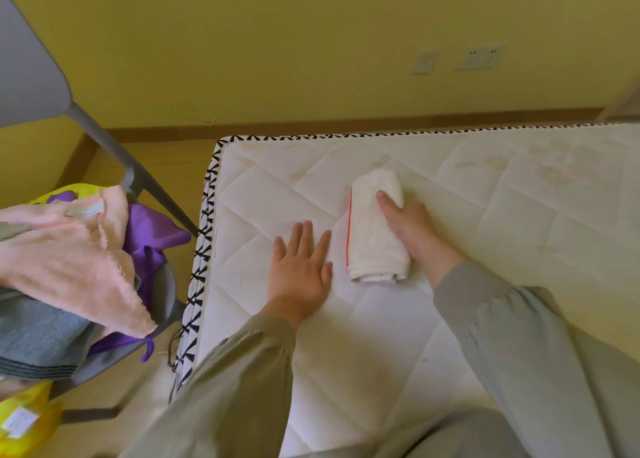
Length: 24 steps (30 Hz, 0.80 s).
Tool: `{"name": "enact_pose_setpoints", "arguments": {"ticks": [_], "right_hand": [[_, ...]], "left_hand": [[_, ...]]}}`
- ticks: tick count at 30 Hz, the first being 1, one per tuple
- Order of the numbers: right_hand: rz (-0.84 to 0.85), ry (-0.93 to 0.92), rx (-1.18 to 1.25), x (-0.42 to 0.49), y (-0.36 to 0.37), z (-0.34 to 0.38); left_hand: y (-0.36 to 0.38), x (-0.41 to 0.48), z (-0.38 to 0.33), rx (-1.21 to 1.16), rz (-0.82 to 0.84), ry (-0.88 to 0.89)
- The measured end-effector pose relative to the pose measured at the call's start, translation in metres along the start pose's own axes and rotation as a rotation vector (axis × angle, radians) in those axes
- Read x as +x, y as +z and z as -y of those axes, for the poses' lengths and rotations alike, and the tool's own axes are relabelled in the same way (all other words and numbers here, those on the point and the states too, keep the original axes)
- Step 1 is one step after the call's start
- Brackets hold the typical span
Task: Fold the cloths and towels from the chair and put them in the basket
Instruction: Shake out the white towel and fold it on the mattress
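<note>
A white towel [375, 229] lies on the mattress [502, 208], folded into a narrow bundle with a thin red stripe along its 9 o'clock edge. The right hand [407, 227] holds it from the 3 o'clock side: the thumb lies across the top, and the fingers appear to be tucked under the far flank, though they are hidden, so the grip is a judgement. The left hand [299, 267] rests flat on the mattress just beside the towel at its 9 o'clock, fingers [306, 236] straight and slightly spread, holding nothing.

This towel looks fully folded and ready to be carried off, but no basket shows in the view, so nothing can be counted as put away. Plenty is left. At 9 o'clock of the mattress the chair [31, 70] carries a loose heap: a pink towel [69, 253] on top, a purple cloth [149, 229] beneath and behind it, and a grey towel [34, 336] at the near side. A yellow cloth [38, 402] sits lower, at 7 o'clock.

The pink towel has a small sewn tag [86, 210] and the yellow cloth a white one [19, 421]. Both are too blurred to read, and no brand name is visible anywhere.
</note>
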State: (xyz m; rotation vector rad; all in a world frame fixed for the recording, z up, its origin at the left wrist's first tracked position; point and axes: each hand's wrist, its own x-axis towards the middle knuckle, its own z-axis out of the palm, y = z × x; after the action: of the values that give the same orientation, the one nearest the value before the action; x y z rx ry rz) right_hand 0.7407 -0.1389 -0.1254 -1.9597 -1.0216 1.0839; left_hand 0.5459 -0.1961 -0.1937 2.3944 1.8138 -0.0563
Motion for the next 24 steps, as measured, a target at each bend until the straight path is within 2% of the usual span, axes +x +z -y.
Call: {"name": "enact_pose_setpoints", "arguments": {"ticks": [8, 14, 24], "right_hand": [[-0.079, -0.112, -0.279, 0.070, -0.042, 0.011], [-0.072, -0.100, -0.263, 0.086, -0.074, 0.002], [0.025, -0.135, -0.352, 0.094, -0.076, -0.003]], "left_hand": [[0.007, 0.007, -0.001, 0.000, -0.044, 0.043], [0.007, 0.009, -0.001, -0.019, -0.068, 0.041], [0.003, 0.007, -0.003, -0.041, -0.082, 0.042]]}}
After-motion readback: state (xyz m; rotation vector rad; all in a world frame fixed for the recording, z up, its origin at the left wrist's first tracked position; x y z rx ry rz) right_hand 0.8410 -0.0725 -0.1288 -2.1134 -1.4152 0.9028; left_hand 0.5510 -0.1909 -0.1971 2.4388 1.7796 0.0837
